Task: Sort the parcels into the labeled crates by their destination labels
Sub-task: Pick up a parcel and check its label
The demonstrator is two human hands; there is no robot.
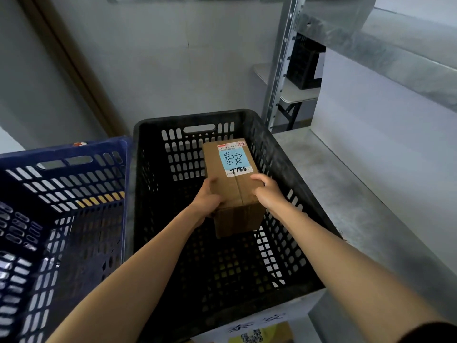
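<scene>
A brown cardboard parcel with a light-blue handwritten label and the number 7786 hangs inside a black slatted crate. My left hand grips the parcel's left side and my right hand grips its right side. The parcel sits above the crate's floor, towards the back half. A white paper label with handwriting is stuck on the crate's near outer wall. The crate's floor is dark and otherwise bare where I can see it.
A blue slatted crate stands touching the black one on the left. Both rest on a grey metal shelf with an upright post behind. Further back is a white folding table with a black box. A wall is close behind.
</scene>
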